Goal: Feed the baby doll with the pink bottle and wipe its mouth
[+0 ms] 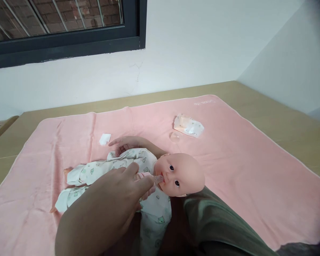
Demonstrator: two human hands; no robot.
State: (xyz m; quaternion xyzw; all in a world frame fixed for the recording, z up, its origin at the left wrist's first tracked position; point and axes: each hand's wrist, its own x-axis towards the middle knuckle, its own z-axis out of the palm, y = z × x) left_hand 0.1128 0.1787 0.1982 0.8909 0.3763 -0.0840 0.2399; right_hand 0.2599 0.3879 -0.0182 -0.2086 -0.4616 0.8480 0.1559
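"How many things are there?"
"One doll [146, 161], its head across the right arm [155, 149], above one pink cloth [242, 170]. On the cloth: one soft packet [189, 126], one clear round piece [175, 137] just beside it, one white square [105, 139]."
"Anything in the packet?"
"Its contents are hidden."
"And the two hands?"
"The left hand [120, 188] pinches one pink item [143, 175], its clear tip [158, 179] at the doll's mouth. The right hand [126, 143] is half spread, near the white square."

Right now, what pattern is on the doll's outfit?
The outfit is white with small, scattered greenish, animal-like prints; it shows in the head view.
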